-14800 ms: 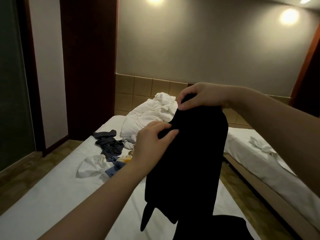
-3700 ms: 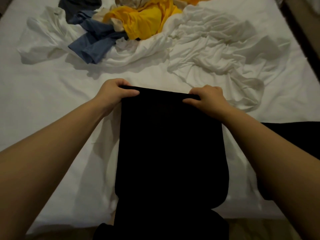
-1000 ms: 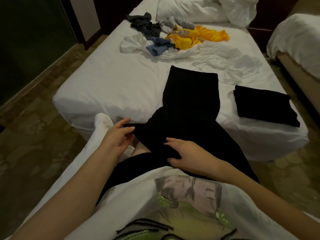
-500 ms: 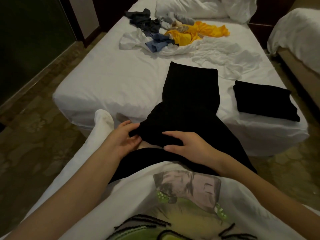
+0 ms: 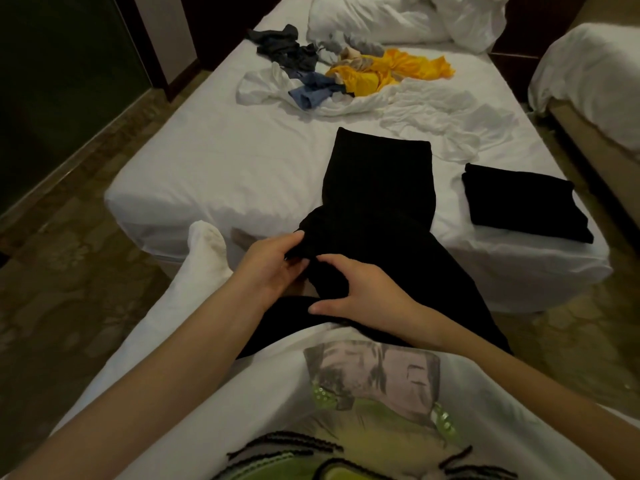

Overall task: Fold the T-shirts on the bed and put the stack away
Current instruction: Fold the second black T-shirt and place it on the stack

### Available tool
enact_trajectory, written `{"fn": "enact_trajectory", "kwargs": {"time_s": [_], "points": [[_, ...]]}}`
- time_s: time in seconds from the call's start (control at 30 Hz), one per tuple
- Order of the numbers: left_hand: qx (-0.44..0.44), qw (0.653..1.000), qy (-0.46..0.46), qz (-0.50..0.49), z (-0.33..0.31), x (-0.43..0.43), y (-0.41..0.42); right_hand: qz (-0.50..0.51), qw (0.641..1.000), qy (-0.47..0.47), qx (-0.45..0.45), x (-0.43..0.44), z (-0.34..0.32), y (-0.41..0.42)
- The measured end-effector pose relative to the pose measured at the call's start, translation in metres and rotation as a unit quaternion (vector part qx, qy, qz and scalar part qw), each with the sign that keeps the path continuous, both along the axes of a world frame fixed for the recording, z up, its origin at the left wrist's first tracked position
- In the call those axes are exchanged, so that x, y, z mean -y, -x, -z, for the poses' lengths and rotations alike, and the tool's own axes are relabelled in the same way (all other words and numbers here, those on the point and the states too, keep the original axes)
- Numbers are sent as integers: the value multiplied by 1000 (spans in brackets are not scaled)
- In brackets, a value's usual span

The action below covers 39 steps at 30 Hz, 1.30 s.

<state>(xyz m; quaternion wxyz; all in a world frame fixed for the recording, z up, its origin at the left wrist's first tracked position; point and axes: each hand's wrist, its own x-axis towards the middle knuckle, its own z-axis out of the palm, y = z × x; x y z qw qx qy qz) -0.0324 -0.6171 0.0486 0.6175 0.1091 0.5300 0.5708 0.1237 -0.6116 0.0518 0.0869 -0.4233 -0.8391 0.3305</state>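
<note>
On the bed [image 5: 214, 174] our black T-shirt [image 5: 377, 188] overhangs the edge; left grip [image 5: 273, 268] pinches its hem, right grip [image 5: 363, 289] seemingly clutches fabric, readying the next fold.

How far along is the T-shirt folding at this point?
Done: one folded black shirt sits near the right edge of the bed. In hand: left hand and right hand grip the near end of a narrow black shirt. Left: the crumpled pile farther up, then putting the stack away.
</note>
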Motion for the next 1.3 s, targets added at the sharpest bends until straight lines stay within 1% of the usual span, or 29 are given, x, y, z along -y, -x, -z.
{"fn": "enact_trajectory", "kwargs": {"time_s": [0.07, 0.13, 0.23, 0.33, 0.43, 0.47, 0.53, 0.6, 0.67, 0.7, 0.77, 0.83, 0.9, 0.93, 1.03, 1.07, 1.17, 1.3], "points": [[-18, 1000, -17, 1, 0, 0, 0, 1, 1000, -26, 6, 0, 2, 1], [-47, 999, -25, 2, -1, 1, 2, 11, 1000, -29, 6, 0, 3, -1], [-112, 993, -27, 7, 0, 1, 6, 36, 997, 46, -45, -1, -2, -3], [-143, 989, -24, 12, 5, 2, 7, 44, 987, 121, -102, 0, -4, -3], [-236, 971, -33, 29, 11, 0, 10, 51, 975, 171, -130, 1, -2, -2], [-293, 955, -38, 33, 11, 0, 11, 57, 969, 189, -145, 1, -2, -2], [-411, 910, -44, 33, 10, -3, 12, 70, 952, 240, -177, 3, -3, -2], [-487, 869, -78, 40, 5, -3, 9, 68, 941, 274, -187, 5, -2, -2], [-549, 819, -140, 92, -1, -4, 7, 51, 942, 281, -175, 6, 0, -1], [-571, 791, -172, 136, -4, -5, 6, 37, 948, 273, -158, 6, 2, 0], [-574, 748, -215, 254, -6, -6, 6, 9, 957, 263, -120, 6, 2, 0], [-569, 695, -223, 379, -7, -10, 4, -5, 953, 280, -113, 6, 0, -1], [-577, 640, -214, 460, -5, -13, 1, -12, 950, 292, -113, 5, -2, -4], [-573, 630, -204, 483, -3, -14, 1, -12, 950, 294, -107, 5, -2, -6], [-528, 646, -159, 528, 6, -18, 12, -16, 956, 285, -70, 0, -7, -14], [-521, 642, -149, 542, 10, -17, 16, -23, 960, 274, -53, -2, -9, -18], [-536, 597, -174, 571, 19, -13, 25, -31, 968, 247, -25, -6, -16, -33], [-571, 586, -210, 536, 20, -9, 27, 11, 982, 186, -29, -8, -17, -46]]}}
